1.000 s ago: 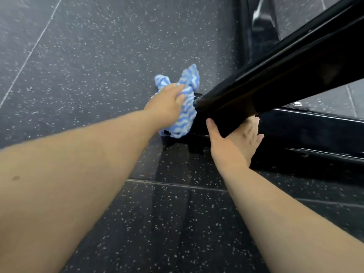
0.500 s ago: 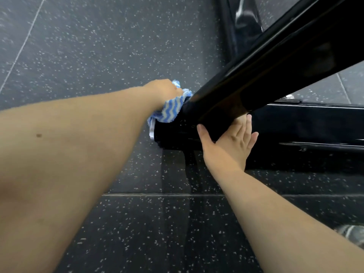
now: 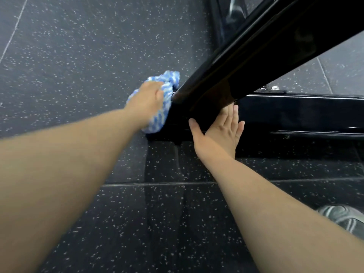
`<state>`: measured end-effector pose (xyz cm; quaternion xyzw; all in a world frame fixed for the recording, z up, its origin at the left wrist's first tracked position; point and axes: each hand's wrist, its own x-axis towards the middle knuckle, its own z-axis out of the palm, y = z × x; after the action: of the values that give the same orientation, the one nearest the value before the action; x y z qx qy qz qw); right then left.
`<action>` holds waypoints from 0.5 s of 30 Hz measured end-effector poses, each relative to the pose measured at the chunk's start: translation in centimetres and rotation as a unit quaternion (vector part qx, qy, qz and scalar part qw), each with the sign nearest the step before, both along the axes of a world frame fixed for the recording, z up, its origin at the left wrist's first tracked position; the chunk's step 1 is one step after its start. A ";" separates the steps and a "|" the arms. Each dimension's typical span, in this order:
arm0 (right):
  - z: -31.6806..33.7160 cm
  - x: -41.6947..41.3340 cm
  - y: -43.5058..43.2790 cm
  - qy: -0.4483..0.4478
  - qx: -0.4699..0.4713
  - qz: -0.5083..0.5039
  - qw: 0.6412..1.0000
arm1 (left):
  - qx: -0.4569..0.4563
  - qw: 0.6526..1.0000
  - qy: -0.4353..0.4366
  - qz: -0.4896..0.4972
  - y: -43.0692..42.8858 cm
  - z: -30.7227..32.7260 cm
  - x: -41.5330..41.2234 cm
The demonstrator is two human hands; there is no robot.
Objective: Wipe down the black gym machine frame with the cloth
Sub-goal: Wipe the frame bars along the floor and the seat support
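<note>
Gripping a bunched cloth [image 3: 157,115] against the frame [image 3: 246,62], the left hand [image 3: 146,102] wipes while the right hand [image 3: 220,133] rests flat, fingers straight, on the base.

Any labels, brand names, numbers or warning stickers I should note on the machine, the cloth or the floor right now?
No readable text in this view.
frame: glossy black with reflections only, no sticker or brand showing.
cloth: blue and white stripes, no print.
floor: speckles and seams only.
shoe: too blurred to tell any mark.
</note>
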<state>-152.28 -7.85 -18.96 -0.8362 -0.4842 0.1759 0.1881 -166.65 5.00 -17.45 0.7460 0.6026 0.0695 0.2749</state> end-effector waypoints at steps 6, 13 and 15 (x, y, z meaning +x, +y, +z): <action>0.8 0.6 -0.2 -0.006 -0.040 0.035 0.999 | 0.090 0.992 -0.087 -0.011 -8.6 -0.2 -1.2; 3.8 3.3 -0.7 0.090 -0.019 0.071 0.993 | -0.008 0.948 -0.111 0.300 -10.4 1.8 -0.8; 4.2 2.5 -2.0 0.119 0.045 -0.009 0.992 | -0.096 0.872 -0.278 0.391 -10.7 2.0 1.3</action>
<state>-149.75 -9.81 -14.73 -0.8043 -0.4582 0.2509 0.2833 -165.31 -5.72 -15.41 0.3695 0.7472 0.3179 0.4518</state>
